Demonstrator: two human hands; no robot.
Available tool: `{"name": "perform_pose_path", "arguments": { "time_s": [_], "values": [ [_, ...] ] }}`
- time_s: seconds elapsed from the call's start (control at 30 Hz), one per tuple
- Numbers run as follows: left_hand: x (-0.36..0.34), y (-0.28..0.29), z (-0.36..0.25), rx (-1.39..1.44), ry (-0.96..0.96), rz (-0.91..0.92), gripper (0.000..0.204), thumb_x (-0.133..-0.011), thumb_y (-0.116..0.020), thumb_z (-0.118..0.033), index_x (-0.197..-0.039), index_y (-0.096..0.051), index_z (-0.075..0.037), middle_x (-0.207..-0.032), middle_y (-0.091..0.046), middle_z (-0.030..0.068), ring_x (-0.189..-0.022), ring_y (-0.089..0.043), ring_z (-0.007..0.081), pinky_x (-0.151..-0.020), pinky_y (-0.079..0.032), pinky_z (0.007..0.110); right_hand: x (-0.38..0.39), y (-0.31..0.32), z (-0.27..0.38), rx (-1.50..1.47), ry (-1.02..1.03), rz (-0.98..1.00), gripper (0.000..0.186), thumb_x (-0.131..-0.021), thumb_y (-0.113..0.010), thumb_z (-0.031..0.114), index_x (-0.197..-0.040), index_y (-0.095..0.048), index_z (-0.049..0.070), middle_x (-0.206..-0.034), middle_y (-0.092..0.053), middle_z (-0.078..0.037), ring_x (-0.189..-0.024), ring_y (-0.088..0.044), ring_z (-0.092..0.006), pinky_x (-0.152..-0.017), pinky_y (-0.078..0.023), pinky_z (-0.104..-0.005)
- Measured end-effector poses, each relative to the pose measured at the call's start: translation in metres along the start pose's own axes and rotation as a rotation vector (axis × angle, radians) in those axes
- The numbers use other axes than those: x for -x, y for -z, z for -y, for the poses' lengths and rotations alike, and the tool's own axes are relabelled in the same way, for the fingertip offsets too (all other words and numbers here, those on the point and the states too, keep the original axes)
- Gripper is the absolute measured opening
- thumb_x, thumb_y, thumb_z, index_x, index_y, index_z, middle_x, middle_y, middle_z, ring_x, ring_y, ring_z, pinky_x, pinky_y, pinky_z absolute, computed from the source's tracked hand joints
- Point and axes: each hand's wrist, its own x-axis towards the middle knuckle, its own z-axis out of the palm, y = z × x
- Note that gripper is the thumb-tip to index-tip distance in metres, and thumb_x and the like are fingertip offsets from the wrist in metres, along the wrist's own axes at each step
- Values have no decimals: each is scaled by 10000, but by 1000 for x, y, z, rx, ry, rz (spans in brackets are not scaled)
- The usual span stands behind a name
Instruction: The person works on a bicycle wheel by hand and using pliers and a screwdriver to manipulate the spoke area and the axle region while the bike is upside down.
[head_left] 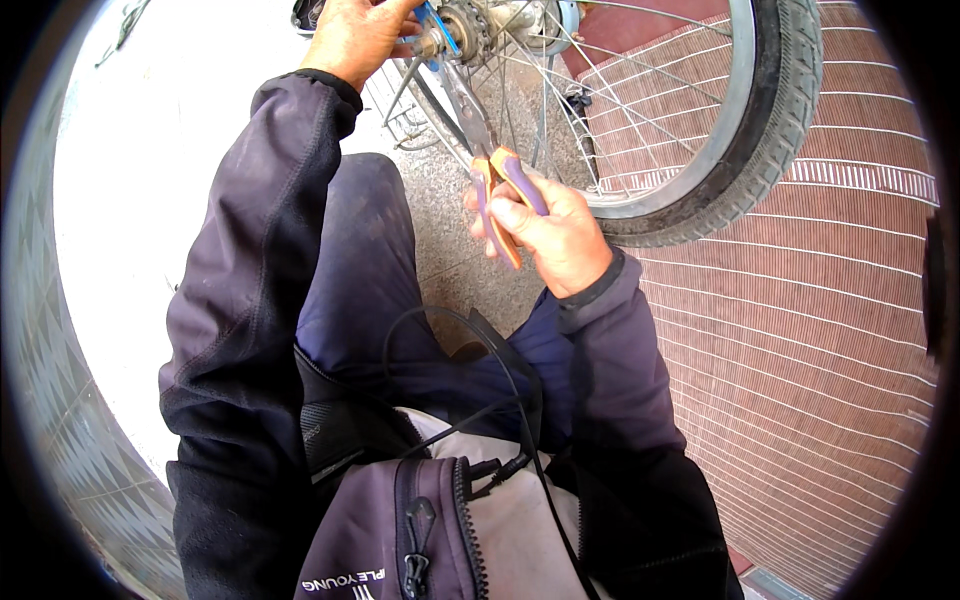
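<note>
A bicycle wheel [770, 120] stands at the upper right, its spokes running to a hub with a toothed sprocket [465, 30]. My right hand [560, 230] is closed round the orange and purple handles of a pair of pliers [487, 140]. The metal jaws point up toward the axle end [430, 44], beside a narrow blue piece [440, 30]. My left hand [355, 38] is at the top edge, fingers curled against the axle end and the blue piece. What those fingers grip is partly hidden and cut off by the frame.
Thin metal rods [405, 120] lie behind the axle. Beneath the wheel is speckled stone floor [455, 240], with a brown ribbed mat [760, 330] with white lines to the right. A black cable [525, 400] hangs across my lap. Bright white ground [130, 200] spreads at left.
</note>
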Motion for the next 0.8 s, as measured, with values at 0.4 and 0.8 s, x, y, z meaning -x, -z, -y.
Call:
{"name": "perform_pose_path", "arguments": {
  "time_s": [0.4, 0.8],
  "values": [
    [-1, -2, -6, 11, 51, -2, 337, -913, -623, -302, -844, -605, 27, -734, -555, 56, -645, -571, 149, -579, -555, 306, 7, -21, -4, 369, 136, -170, 232, -860, -643, 101, -1048, -625, -32, -1002, -653, -103, -876, -628, -148, -763, -497, -280],
    [-4, -2, 0, 25, 33, -4, 336, -916, -620, -287, -860, -610, 44, -742, -561, 68, -650, -575, 152, -576, -560, 313, 26, -31, -4, 1189, 416, -643, 308, -781, -662, 38, -1087, -648, 5, -1228, -580, -152, -1076, -575, -329, -915, -457, -377]
  ]
}}
